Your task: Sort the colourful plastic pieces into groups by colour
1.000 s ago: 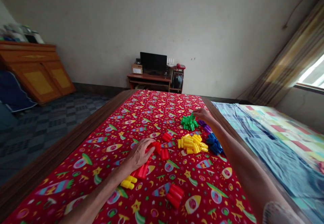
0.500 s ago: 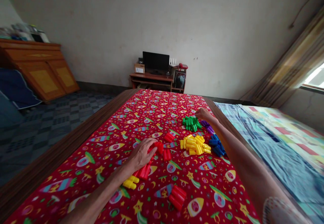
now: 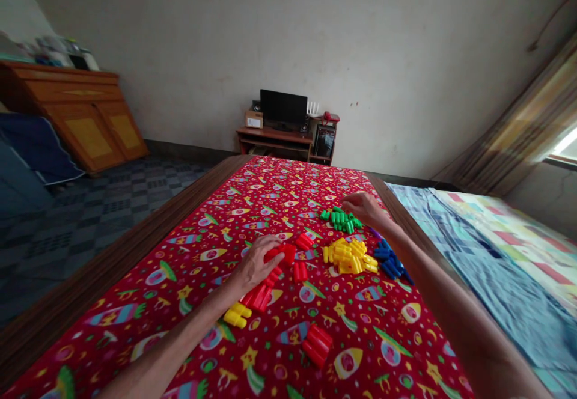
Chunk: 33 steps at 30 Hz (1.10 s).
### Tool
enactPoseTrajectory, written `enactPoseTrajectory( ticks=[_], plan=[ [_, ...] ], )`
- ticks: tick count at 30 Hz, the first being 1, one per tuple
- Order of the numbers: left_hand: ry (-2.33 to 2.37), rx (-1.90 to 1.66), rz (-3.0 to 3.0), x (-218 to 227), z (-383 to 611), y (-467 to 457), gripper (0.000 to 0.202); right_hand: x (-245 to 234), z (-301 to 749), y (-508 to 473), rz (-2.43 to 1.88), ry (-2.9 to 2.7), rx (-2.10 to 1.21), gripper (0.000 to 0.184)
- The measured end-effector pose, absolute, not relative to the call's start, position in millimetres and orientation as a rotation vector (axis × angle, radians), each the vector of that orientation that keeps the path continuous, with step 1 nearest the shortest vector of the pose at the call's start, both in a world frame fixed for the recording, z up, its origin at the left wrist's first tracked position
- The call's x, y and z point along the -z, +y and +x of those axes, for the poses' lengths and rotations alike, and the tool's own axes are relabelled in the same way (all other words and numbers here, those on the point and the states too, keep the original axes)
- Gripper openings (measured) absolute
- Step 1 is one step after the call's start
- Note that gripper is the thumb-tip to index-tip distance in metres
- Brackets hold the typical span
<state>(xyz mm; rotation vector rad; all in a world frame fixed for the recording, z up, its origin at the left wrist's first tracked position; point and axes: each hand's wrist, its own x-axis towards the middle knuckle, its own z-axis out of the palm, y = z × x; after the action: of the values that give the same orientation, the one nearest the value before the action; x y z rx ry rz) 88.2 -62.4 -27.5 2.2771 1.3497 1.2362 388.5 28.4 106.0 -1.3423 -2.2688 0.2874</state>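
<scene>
My left hand (image 3: 258, 265) is closed round a red building block (image 3: 287, 253), thumb on the near side. Other red blocks (image 3: 259, 297) lie by its wrist, beside a yellow block (image 3: 237, 315). More single red blocks, one (image 3: 300, 271) to the right and a larger one (image 3: 317, 345) nearer me, rest on the cloth. At the far edge of the green block pile (image 3: 345, 221), my right hand (image 3: 363, 207) has its fingers curled down together; what they hold, if anything, is hidden. Yellow blocks (image 3: 348, 256) form a heap in front of the green ones.
Blue blocks (image 3: 390, 259) lie under my right forearm, with purple blocks (image 3: 375, 234) partly hidden behind it. A red patterned cloth (image 3: 288, 188) covers the table, whose brown edge (image 3: 180, 207) shows. A bed (image 3: 491, 255) stands at right; a monitor desk (image 3: 274, 137) is beyond.
My right hand has moved slightly left over the green pile, and a green block now lies farther out on its left. My left hand stays at the red blocks. The view has shifted slightly.
</scene>
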Motion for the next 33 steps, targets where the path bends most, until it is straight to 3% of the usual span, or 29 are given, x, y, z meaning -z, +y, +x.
enactPoseTrajectory(
  ticks=[6, 12, 17, 21, 25, 33],
  plan=[
    [1.181, -1.267, 2.315, -2.0, 108.3, -79.6, 0.024, -84.8, 325.7, -55.8, -0.67, -2.583, -0.537, 0.023],
    [1.255, -0.945, 2.331, -21.0, 100.3, -88.2, 0.033, -65.6, 342.1, -88.8, -0.927, -2.467, -0.384, 0.017],
    [1.498, -0.579, 2.354, -4.3, 71.7, -84.3, 0.044, -39.3, 403.6, -122.7, -1.104, -2.45, 0.109, 0.02],
    [1.551, -0.553, 2.399, 7.6, 83.4, -88.1, 0.05, -7.4, 442.5, -154.9, -1.297, -2.456, 0.32, 0.025],
    [1.418, -0.537, 2.436, 0.7, 108.2, -93.0, 0.051, 0.1, 458.9, -180.2, -1.274, -2.456, 0.215, 0.026],
    [1.338, -0.648, 2.4, -21.6, 127.6, -97.8, 0.034, -38.4, 439.7, -178.1, -1.075, -2.298, -0.224, 0.022]
  ],
)
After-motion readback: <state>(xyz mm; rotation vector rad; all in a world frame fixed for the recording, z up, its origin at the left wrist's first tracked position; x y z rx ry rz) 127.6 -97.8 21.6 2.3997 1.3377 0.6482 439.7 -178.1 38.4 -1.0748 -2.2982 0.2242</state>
